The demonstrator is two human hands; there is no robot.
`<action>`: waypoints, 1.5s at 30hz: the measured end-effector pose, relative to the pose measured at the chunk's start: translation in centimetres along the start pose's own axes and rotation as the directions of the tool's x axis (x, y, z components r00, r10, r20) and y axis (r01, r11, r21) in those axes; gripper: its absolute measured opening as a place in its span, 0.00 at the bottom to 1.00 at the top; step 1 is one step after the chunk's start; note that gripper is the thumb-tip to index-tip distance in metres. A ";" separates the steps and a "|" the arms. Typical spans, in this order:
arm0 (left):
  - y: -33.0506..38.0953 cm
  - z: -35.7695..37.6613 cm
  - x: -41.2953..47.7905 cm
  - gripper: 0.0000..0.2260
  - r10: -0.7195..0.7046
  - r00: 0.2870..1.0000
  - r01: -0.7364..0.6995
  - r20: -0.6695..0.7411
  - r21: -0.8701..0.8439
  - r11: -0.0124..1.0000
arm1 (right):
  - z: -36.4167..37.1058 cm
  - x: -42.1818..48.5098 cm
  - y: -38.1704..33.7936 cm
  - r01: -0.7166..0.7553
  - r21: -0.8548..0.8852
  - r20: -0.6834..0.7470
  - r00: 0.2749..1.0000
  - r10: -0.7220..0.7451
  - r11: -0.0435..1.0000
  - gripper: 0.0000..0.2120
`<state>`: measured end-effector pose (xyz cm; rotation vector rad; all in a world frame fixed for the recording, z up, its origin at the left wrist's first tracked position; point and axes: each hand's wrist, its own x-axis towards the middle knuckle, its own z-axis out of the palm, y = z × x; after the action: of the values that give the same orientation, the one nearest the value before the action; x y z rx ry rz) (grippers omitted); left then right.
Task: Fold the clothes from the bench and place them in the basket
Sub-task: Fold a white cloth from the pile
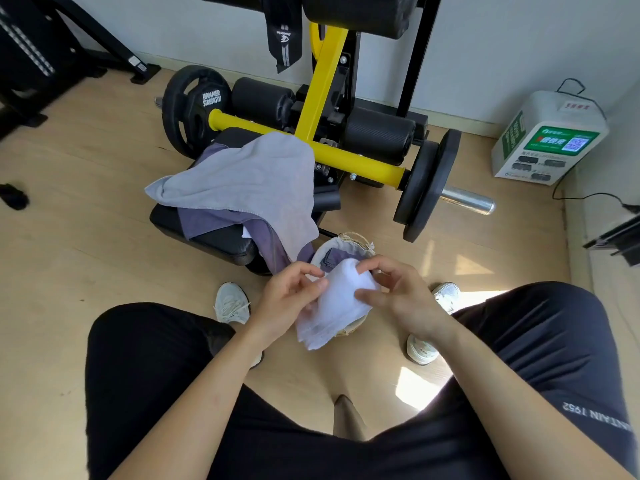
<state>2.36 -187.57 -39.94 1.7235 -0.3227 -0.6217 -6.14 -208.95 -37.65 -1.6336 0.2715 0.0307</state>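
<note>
My left hand (pixel 287 299) and right hand (pixel 398 296) both pinch the folded white cloth (pixel 337 306) over the basket (pixel 356 239). I should hold its edges aligned and lower it flat.

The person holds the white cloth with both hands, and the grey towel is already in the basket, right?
Not quite. The left hand and right hand do hold the white cloth, but the grey towel is not in the basket. It lies draped over the bench, on top of a purple garment. The head view shows this.
</note>
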 end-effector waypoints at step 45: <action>-6.5 -0.4 10.5 0.29 -0.338 0.831 0.286 0.441 0.182 0.941 | -5.0 11.8 9.9 -0.507 -0.114 0.470 0.730 0.496 0.854 0.22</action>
<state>10.44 -191.24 -48.57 1.7288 -0.4193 -1.2946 2.68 -216.25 -49.05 -1.4289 0.3160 0.8475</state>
